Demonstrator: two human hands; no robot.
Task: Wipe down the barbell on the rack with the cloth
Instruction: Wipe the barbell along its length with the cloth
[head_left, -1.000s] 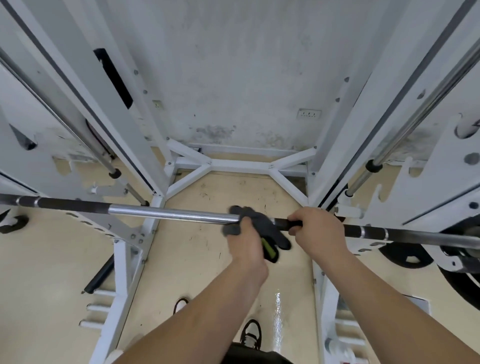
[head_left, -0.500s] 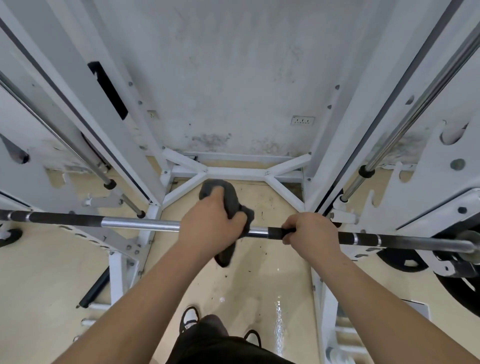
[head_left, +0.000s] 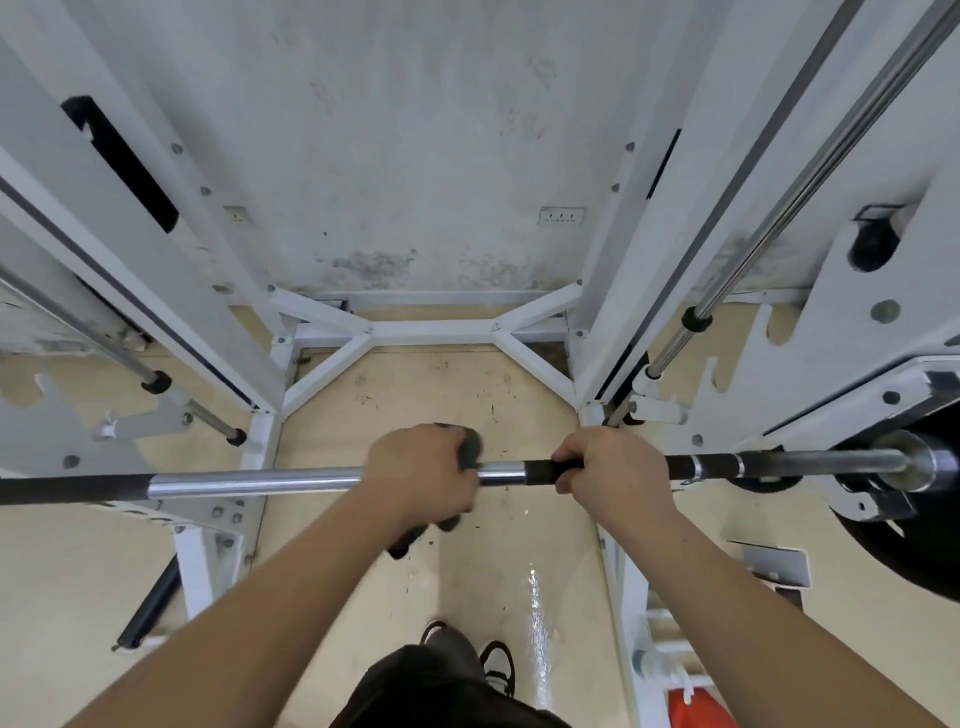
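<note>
Across the white rack (head_left: 260, 364), the barbell (head_left: 249, 480) is lying level; the left hand (head_left: 421, 475) is clamping the cloth (head_left: 470, 447) around it, the right hand (head_left: 613, 473) gripping bare alongside, apparently steadying.

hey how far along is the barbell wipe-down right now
Mid-job. In hand: the left hand presses the dark cloth around the barbell on its bare chrome middle, while the right hand grips the black section beside it. The chrome shines, but the frame can't confirm what's been wiped. Seemingly left: the black stretch at far left and the right end toward the sleeve.
</note>
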